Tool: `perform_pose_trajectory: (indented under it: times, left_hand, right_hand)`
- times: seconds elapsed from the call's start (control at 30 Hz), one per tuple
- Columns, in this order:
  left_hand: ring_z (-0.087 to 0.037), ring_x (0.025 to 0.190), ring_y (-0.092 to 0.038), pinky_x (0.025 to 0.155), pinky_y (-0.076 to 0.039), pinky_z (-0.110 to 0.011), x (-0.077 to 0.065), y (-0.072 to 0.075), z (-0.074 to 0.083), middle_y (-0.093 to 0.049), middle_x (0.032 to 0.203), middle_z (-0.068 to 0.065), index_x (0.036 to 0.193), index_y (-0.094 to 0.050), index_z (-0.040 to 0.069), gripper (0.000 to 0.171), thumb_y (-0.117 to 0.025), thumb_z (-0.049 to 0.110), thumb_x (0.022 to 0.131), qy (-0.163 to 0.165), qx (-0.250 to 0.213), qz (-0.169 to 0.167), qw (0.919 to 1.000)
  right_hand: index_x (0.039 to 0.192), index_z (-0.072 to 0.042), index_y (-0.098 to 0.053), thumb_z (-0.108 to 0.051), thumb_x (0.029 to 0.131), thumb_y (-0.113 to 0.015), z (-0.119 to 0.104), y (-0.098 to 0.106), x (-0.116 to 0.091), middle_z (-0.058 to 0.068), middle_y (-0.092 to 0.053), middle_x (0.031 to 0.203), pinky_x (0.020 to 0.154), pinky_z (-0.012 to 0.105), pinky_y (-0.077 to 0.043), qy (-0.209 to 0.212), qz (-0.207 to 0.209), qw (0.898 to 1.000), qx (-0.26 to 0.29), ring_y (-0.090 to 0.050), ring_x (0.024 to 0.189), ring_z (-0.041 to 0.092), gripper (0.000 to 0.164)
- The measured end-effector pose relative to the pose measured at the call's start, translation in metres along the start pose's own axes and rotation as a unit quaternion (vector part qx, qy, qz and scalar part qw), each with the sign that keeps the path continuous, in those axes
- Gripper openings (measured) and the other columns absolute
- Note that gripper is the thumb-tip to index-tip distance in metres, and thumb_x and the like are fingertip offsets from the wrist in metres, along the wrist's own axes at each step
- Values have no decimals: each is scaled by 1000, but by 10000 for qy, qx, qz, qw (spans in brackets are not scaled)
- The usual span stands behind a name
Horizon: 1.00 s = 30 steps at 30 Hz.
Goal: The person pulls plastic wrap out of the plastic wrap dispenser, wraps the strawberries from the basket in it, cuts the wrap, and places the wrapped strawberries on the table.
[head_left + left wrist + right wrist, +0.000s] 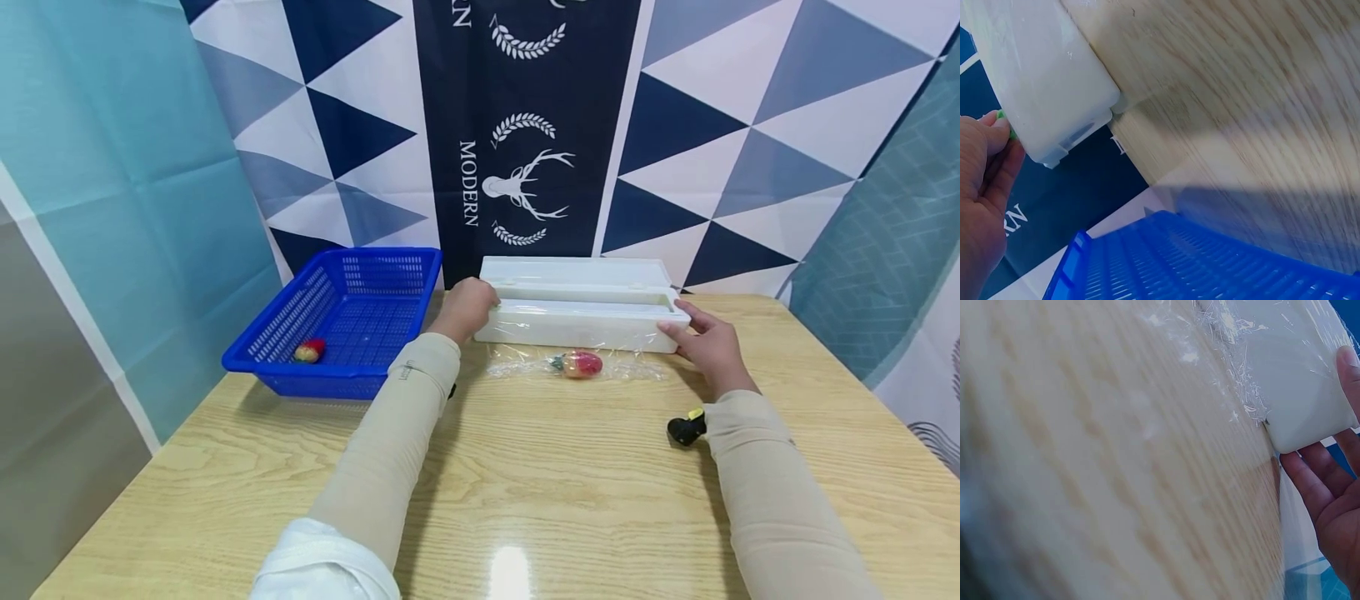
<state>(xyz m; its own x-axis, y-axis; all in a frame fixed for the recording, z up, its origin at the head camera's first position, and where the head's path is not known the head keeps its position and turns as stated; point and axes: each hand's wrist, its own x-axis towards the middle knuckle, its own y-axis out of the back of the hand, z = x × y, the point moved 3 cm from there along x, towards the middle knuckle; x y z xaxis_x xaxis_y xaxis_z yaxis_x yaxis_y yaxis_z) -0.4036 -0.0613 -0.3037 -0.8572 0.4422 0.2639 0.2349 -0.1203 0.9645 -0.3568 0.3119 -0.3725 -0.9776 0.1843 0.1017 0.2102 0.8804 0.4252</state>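
Note:
A long white cling film dispenser [577, 325] stands at the back of the table with its lid raised. At its left end my left hand [467, 308] pinches a small green piece [1005, 123] at the box's edge, seen in the left wrist view. My right hand [708, 343] grips the right end, thumb on the front and fingers around the end. Clear cling film [517, 360] trails from the box onto the table. A red and yellow strawberry [581, 363] with a green top lies at the film; whether under or on it, I cannot tell.
A blue plastic basket [420, 333] stands to the left, holding another strawberry [309, 350]. A patterned curtain [525, 108] hangs right behind the box. The black wrist camera [686, 428] shows below my right hand.

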Motion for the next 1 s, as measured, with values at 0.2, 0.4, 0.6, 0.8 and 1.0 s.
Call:
perform_pose_trajectory:
  times: [0.2,0.4,0.6,0.8,1.0]
  left_hand:
    - [-18,107,-64,93,-50,-32,0,-1,-1,-71,112,1,110,-76,16,35,-61,-6,88,16,-82,-61,9999]
    - [-16,103,-65,92,-50,-31,0,3,-1,-72,109,0,107,-77,16,36,-60,-9,87,-28,18,-13,10000]
    - [-16,103,-65,92,-50,-30,-2,3,-3,-72,109,-1,107,-77,15,35,-60,-10,87,26,-116,53,9999]
    - [-15,105,-65,93,-50,-29,-4,0,-7,-71,111,0,110,-76,15,35,-62,-8,88,-67,84,66,9999]
    - [-16,98,-66,84,-53,-42,-7,1,-13,-72,108,2,107,-77,20,36,-62,-6,87,177,289,94,9994]
  right_hand:
    - [153,-24,-30,-52,85,-65,4,1,0,14,-23,157,79,16,-50,-80,-4,10000,11,-40,133,35,81]
    - [152,-27,-31,-52,85,-66,3,2,2,14,-22,158,77,14,-49,-83,13,9999,74,-39,134,35,80]
    - [152,-24,-31,-50,85,-67,2,1,3,15,-23,157,78,15,-50,-99,17,9999,101,-39,135,35,80]
    - [152,-22,-33,-48,86,-67,3,0,3,16,-28,155,78,18,-52,-13,3,10000,63,-54,119,18,79]
    - [152,-24,-32,-48,85,-68,4,1,6,15,-27,155,76,17,-52,-19,-32,9999,99,-55,113,9,80]
